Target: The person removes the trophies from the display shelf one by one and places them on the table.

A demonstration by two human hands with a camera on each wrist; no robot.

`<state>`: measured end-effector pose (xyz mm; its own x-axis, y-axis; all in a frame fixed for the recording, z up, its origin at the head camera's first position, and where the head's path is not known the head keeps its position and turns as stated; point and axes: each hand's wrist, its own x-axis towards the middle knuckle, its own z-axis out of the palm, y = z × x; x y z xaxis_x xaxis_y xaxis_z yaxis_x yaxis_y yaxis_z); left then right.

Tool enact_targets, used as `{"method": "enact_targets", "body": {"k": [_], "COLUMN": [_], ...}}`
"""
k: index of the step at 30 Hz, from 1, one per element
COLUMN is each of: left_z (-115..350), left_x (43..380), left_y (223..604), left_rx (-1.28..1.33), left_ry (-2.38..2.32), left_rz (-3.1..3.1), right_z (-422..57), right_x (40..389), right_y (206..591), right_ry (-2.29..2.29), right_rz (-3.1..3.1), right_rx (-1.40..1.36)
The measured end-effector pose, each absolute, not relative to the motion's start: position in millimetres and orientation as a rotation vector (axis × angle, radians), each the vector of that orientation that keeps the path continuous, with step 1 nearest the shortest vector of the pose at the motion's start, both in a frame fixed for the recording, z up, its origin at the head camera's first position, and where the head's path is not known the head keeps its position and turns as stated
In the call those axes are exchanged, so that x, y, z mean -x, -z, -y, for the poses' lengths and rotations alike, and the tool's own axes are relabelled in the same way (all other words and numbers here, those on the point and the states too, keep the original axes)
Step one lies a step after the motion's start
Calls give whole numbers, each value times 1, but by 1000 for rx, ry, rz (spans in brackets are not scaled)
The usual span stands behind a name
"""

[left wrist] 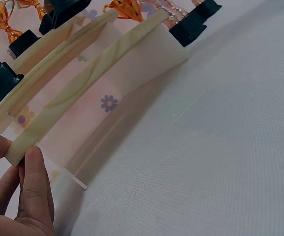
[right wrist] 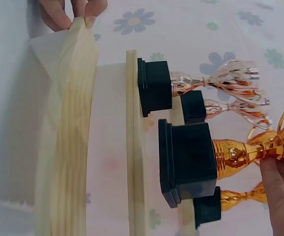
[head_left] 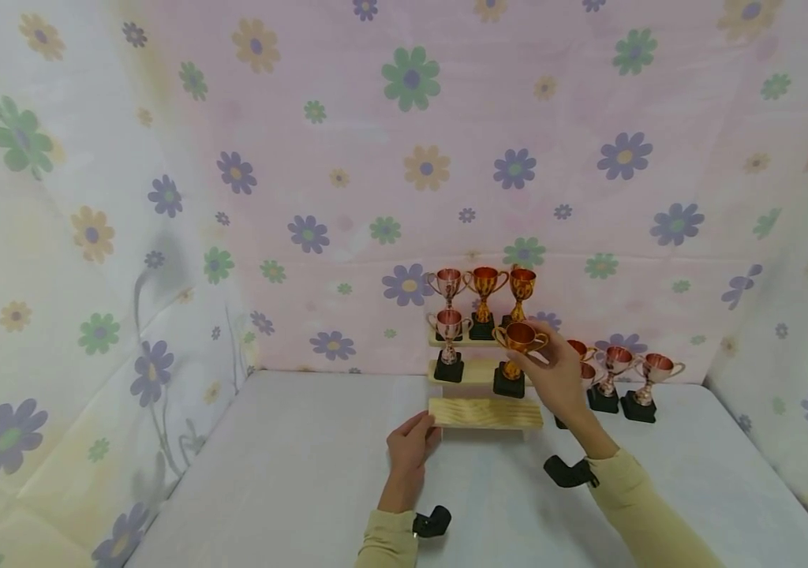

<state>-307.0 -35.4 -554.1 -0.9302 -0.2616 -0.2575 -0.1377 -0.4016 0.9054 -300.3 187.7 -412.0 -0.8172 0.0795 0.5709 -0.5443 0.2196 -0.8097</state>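
Note:
My right hand (head_left: 560, 372) holds a gold trophy cup (head_left: 521, 339) by its upper part, its black square base close over the middle step (head_left: 476, 371) of a small wooden three-step stand. My left hand (head_left: 409, 450) pinches the left end of the stand's lowest board (left wrist: 68, 96) between thumb and fingers. A rose-gold trophy (head_left: 450, 325) stands upright at the left of the middle step. Along the top step are another rose-gold trophy (head_left: 449, 281) and two gold ones, the middle one (head_left: 485, 282) and the right one (head_left: 521, 284). The lowest board bears nothing.
Right of the stand, several more trophies stand on the white-covered table (head_left: 290, 473), including two rose-gold ones, the nearer (head_left: 617, 363) and the rightmost (head_left: 656, 369). My right hand partly hides others there. Flower-printed cloth (head_left: 347, 158) rises behind and at both sides.

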Motion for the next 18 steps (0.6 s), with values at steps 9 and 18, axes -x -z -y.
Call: {"method": "enact_targets", "body": {"k": [9, 18], "left_z": [36, 36], "left_x": [305, 305], "left_y": [552, 552], "left_rx": [-553, -539], "left_ry": [2502, 2494], "left_rz": [1670, 1669], "right_z": [-225, -280], "right_x": [272, 244], "right_y": [447, 473], "right_ry": [-1552, -1501], "right_rz": [2062, 2170], "right_rx": [-456, -479]}}
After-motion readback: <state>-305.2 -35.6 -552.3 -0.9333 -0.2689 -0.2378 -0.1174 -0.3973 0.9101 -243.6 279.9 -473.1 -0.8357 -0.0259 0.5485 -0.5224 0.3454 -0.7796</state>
